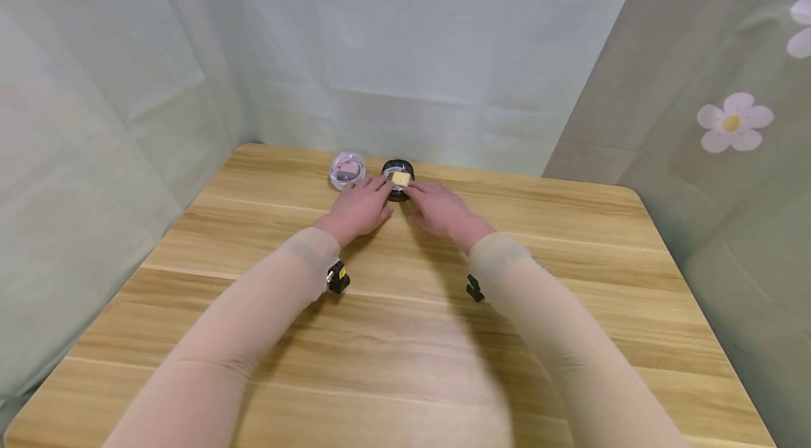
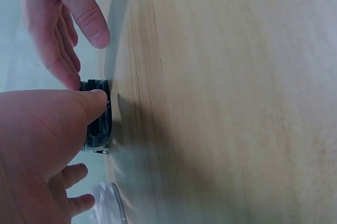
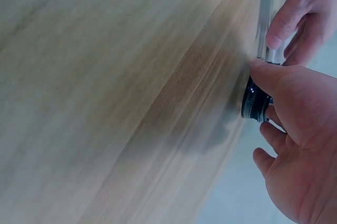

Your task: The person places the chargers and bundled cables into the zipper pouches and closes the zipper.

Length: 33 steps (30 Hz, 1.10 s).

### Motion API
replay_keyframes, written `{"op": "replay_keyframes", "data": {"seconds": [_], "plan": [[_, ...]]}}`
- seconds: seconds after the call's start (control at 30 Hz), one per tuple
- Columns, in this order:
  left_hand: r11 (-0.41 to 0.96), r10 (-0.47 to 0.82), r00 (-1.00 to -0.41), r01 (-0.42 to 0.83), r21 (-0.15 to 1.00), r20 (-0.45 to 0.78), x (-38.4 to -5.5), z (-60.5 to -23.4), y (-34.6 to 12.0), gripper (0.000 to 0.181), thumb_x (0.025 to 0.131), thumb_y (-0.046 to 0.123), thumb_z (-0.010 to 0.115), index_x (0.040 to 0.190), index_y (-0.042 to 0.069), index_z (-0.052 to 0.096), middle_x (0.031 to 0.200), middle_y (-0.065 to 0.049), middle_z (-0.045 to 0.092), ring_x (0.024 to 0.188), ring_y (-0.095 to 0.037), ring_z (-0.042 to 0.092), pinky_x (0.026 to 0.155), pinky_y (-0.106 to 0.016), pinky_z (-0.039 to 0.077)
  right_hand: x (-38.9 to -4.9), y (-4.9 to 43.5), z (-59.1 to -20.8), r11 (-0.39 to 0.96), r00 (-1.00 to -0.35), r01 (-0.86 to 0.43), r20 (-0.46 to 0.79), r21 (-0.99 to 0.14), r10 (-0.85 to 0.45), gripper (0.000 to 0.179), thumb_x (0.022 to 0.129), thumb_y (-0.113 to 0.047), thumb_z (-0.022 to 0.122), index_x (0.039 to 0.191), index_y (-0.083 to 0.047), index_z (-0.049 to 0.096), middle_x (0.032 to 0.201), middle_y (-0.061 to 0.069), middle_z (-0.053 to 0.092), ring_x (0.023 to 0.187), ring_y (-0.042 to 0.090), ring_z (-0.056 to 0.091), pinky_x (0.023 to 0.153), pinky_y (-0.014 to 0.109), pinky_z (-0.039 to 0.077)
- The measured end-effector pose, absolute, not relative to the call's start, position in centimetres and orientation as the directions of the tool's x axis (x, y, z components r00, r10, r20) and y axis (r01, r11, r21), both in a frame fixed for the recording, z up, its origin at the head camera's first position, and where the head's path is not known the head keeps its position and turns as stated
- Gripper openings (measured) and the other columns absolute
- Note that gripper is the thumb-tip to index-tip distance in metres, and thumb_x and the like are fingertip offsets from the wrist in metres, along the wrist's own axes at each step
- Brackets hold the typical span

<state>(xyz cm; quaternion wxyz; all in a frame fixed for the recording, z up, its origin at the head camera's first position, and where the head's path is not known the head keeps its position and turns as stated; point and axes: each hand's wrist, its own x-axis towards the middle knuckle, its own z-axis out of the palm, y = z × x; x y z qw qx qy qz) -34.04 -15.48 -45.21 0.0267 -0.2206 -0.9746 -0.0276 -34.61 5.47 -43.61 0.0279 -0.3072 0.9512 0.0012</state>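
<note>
A round black case [image 1: 398, 196] sits near the table's far edge, with a pale coiled cable and a small yellowish block [image 1: 400, 179] showing inside its ring. My left hand [image 1: 360, 207] reaches in from the left, its extended fingertips right at the case's left side. From the right, my right hand [image 1: 440, 210] brings its fingertips to the case's other side. Both thumbs stand off it toward me in the head view. Just left of the case lies a round clear case [image 1: 336, 168] holding a pale coiled cable, close beyond my left fingers.
The wooden table [image 1: 405, 342] stretches toward me under both forearms. A pale curtain [image 1: 405, 67] hangs right behind its far edge, with more cloth at left and a flower-printed curtain [image 1: 684, 67] at right. Each wrist carries a small black camera [image 1: 338, 277].
</note>
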Motion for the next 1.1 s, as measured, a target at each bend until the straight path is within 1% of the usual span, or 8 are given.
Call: {"op": "replay_keyframes", "data": {"seconds": [0.1, 0.33, 0.5, 0.6, 0.87, 1.1], "plan": [[0.906, 0.418, -0.907, 0.420, 0.053, 0.057, -34.1, -45.3, -15.6, 0.065, 0.114, 0.036, 0.061, 0.168, 0.006, 0.041, 0.174, -0.019, 0.037, 0.159, -0.044, 0.037, 0.125, -0.067, 0.032, -34.7, 5.2, -43.6, 0.809, -0.808, -0.588, -0.040, -0.011, -0.588, 0.069, 0.112, -0.032, 0.068, 0.169, -0.006, 0.041, 0.174, 0.016, 0.040, 0.161, 0.033, 0.036, 0.132, 0.047, 0.026], [0.916, 0.393, -0.916, 0.398, 0.052, 0.079, -34.2, -45.6, -15.9, 0.062, 0.114, 0.035, 0.060, 0.167, 0.007, 0.043, 0.175, -0.018, 0.038, 0.159, -0.043, 0.037, 0.124, -0.067, 0.033, -34.7, 4.8, -43.7, 0.796, -0.796, -0.605, -0.007, -0.015, -0.605, 0.070, 0.111, -0.034, 0.070, 0.167, -0.003, 0.042, 0.173, 0.017, 0.041, 0.160, 0.034, 0.038, 0.131, 0.048, 0.028], [0.918, 0.384, -0.921, 0.388, 0.077, 0.062, -33.8, -45.9, -15.5, 0.067, 0.116, 0.037, 0.056, 0.172, 0.007, 0.035, 0.179, -0.016, 0.029, 0.162, -0.044, 0.030, 0.127, -0.066, 0.027, -34.4, 5.8, -44.0, 0.794, -0.795, -0.607, 0.032, -0.036, -0.606, 0.072, 0.111, -0.036, 0.069, 0.168, -0.003, 0.041, 0.174, 0.019, 0.038, 0.160, 0.036, 0.037, 0.131, 0.050, 0.028], [0.914, 0.391, -0.918, 0.396, 0.084, 0.070, -33.5, -46.1, -15.0, 0.069, 0.116, 0.039, 0.055, 0.173, 0.008, 0.032, 0.180, -0.014, 0.026, 0.163, -0.044, 0.028, 0.128, -0.065, 0.026, -34.0, 6.8, -44.2, 0.795, -0.796, -0.605, 0.071, -0.043, -0.602, 0.072, 0.111, -0.037, 0.068, 0.168, -0.002, 0.041, 0.174, 0.020, 0.038, 0.160, 0.037, 0.037, 0.130, 0.051, 0.028], [0.901, 0.414, -0.899, 0.427, 0.076, 0.142, -32.5, -46.3, -15.5, 0.068, 0.115, 0.040, 0.057, 0.170, 0.005, 0.038, 0.177, -0.017, 0.032, 0.162, -0.046, 0.031, 0.126, -0.068, 0.028, -31.9, 8.0, -44.6, 0.803, -0.802, -0.589, 0.182, -0.090, -0.568, 0.075, 0.109, -0.038, 0.072, 0.167, -0.001, 0.042, 0.171, 0.020, 0.042, 0.158, 0.038, 0.040, 0.129, 0.054, 0.031], [0.905, 0.401, -0.900, 0.419, 0.079, 0.172, -30.6, -45.3, -16.5, 0.069, 0.115, 0.041, 0.058, 0.170, 0.005, 0.039, 0.177, -0.017, 0.032, 0.162, -0.046, 0.029, 0.126, -0.071, 0.025, -30.0, 8.5, -44.7, 0.800, -0.800, -0.590, 0.202, -0.103, -0.565, 0.076, 0.110, -0.042, 0.069, 0.168, -0.001, 0.040, 0.171, 0.021, 0.042, 0.159, 0.039, 0.039, 0.129, 0.056, 0.030]]}}
